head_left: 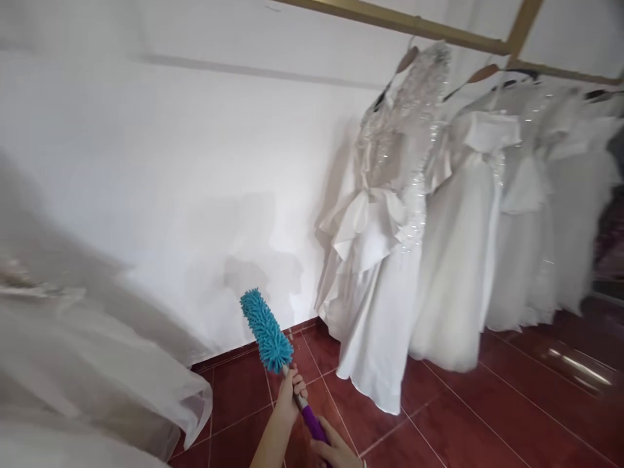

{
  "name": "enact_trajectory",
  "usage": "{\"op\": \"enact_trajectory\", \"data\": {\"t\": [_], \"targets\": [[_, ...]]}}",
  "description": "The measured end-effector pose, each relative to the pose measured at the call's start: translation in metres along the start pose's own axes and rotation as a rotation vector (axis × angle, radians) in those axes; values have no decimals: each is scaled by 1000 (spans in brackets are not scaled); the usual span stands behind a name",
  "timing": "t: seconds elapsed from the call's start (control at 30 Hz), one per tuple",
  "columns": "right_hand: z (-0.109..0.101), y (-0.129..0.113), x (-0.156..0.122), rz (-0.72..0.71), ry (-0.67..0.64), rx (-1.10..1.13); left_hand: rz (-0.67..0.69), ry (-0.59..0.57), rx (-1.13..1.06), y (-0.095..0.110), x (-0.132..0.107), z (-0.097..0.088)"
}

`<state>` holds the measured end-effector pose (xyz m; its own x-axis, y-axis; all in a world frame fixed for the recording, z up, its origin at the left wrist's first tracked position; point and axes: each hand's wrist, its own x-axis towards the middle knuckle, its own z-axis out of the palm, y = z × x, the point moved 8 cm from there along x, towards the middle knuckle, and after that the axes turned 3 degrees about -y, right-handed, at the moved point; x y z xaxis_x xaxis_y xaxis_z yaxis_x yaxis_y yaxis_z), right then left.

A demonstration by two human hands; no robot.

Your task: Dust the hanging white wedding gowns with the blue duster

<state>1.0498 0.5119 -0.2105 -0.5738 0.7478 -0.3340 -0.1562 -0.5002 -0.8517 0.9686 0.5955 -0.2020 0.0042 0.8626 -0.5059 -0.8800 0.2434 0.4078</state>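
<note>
While the left hand (291, 392) is wrapped around the duster (270, 337) just below its blue head (263, 322), which points toward eleven o'clock, the right hand (337, 447), toward five o'clock, is curled around the purple handle (312, 421); a white dress (376, 242) hangs at one o'clock.

Room lay open about the blue duster (266, 331), between the pale gown (92, 370) and the bow-trimmed dress (375, 344); the white wall (160, 175) barred passage ahead; hanging gowns (455, 260) crowded the right; a gold rail (390, 18) crossed overhead.
</note>
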Motion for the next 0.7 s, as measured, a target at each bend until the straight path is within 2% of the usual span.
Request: {"op": "enact_trajectory", "data": {"t": [0.13, 0.27, 0.4, 0.57, 0.7], "targets": [[-55, -61, -25, -84, 85, 17, -60, -122, 128, -40, 22, 94], [-116, -114, -36, -201, 119, 9, -95, -260, 185, -79, 50, 176], [-179, -174, -41, -269, 153, -95, -65, -404, 201, -106, 81, 255], [-236, -248, -40, -298, 130, -194, -10, -508, 204, -125, 120, 337], [-283, -285, -32, -295, 133, -231, -19, -558, 189, -143, 153, 383]]}}
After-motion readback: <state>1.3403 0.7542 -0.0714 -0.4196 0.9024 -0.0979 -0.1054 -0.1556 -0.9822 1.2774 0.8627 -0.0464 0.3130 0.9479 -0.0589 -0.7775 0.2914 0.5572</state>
